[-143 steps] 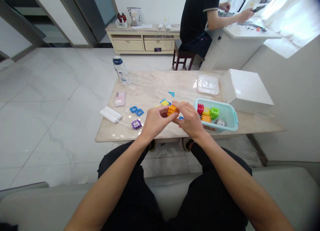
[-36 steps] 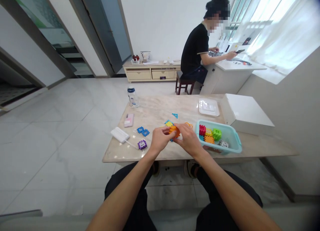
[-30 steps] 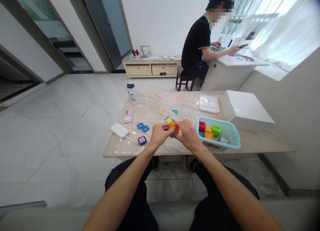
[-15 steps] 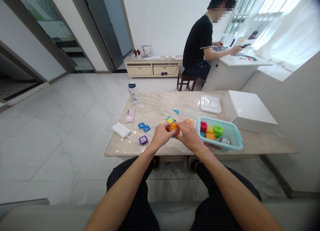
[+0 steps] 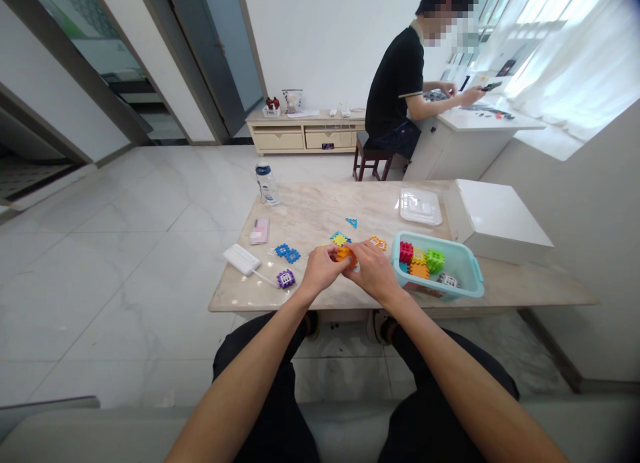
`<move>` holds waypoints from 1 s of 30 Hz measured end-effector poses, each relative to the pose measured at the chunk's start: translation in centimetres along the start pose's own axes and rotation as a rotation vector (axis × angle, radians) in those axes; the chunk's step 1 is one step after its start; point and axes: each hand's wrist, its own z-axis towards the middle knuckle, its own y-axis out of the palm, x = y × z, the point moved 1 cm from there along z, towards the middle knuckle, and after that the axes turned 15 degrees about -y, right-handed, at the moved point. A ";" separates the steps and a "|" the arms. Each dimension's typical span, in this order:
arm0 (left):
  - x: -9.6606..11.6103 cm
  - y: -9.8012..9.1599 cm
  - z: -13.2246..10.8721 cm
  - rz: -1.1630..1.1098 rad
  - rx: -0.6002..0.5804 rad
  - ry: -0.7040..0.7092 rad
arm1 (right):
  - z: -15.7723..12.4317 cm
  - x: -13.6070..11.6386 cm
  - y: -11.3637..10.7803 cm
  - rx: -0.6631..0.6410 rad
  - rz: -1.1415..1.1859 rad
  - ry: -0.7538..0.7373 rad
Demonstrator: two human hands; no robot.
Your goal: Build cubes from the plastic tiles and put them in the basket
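Observation:
Between both hands, above the near part of the table, is a cluster of orange interlocking building pieces (image 5: 346,255). My left hand (image 5: 321,269) grips it from the left and my right hand (image 5: 374,268) from the right; the fingers partly cover it. Just beyond lie yellow and blue pieces (image 5: 341,239), and flat orange pieces (image 5: 379,243) sit past my right hand. Blue toothed pieces (image 5: 288,253) and a purple block (image 5: 286,279) are to the left. A small blue triangular piece (image 5: 351,222) lies farther back.
At the right, a light-blue bin (image 5: 473,273) holds red, green, orange and grey blocks. Behind it stand a clear plastic lid (image 5: 420,207) and a white box (image 5: 505,213). A bottle (image 5: 267,185), pink box (image 5: 259,231) and white corded device (image 5: 242,259) line the left. Another person (image 5: 397,83) sits at a far desk.
Both hands stay closed round the orange pieces, with the fingers shifted slightly. The view has moved a little. The other person's near hand has moved slightly over the far desk.

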 end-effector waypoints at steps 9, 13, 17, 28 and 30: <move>0.1 -0.2 0.1 -0.070 0.001 0.022 | 0.2 -0.2 -0.1 0.009 0.014 0.019; 0.1 -0.2 0.0 -0.066 -0.004 0.012 | 0.2 -0.3 -0.3 0.005 0.024 -0.001; 0.2 -0.3 -0.1 -0.059 -0.006 0.016 | 0.2 -0.2 -0.1 0.029 0.054 0.014; 0.7 -0.3 -0.2 -0.132 0.000 0.023 | 0.2 -0.1 -0.2 0.084 0.041 0.041; 0.9 -0.4 -0.2 -0.162 -0.014 0.021 | 0.1 0.2 -0.5 0.077 0.020 0.045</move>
